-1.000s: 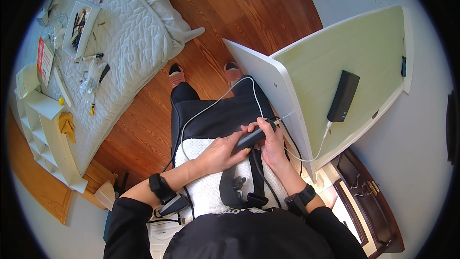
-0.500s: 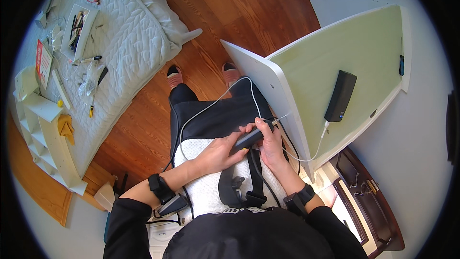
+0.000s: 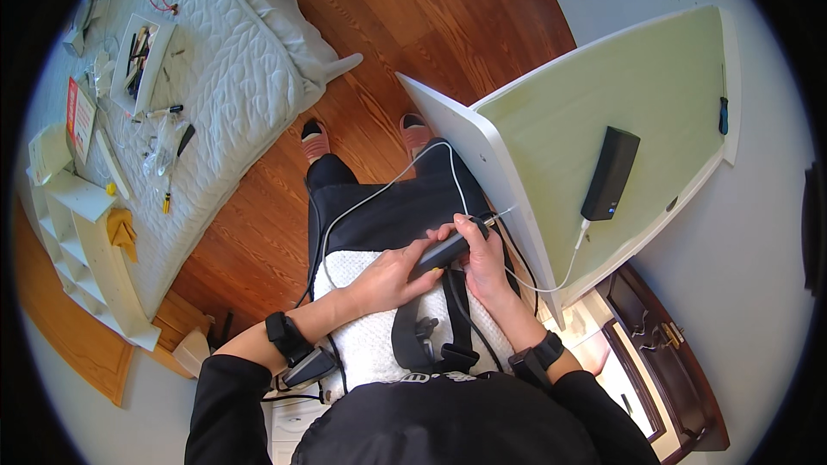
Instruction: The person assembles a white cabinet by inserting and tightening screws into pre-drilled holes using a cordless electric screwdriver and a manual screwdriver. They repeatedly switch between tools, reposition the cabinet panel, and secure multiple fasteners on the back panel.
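Note:
Over my lap, both hands hold a dark, oblong power bank (image 3: 444,252), tilted with its far end up to the right. My left hand (image 3: 388,277) wraps around its near-left end, the fingers bent. My right hand (image 3: 487,269) grips the far end, with the thumb along the top. A white cable (image 3: 396,174) loops across my thighs and comes down beside the right fingers. A pale plug (image 3: 497,218) shows just past that hand; whether it sits in the power bank is hard to make out.
A black box-shaped power bank (image 3: 611,174) with a white cable plugged in lies on the green-topped desk (image 3: 534,129) to the right, near a screwdriver (image 3: 723,114). At left, the bed (image 3: 233,60) bears a tool-filled white box (image 3: 155,60) and a white shelf rack (image 3: 73,245).
Both hands keep their hold on the power bank. The right thumb and fingers have shifted very slightly; otherwise the view has moved only a little.

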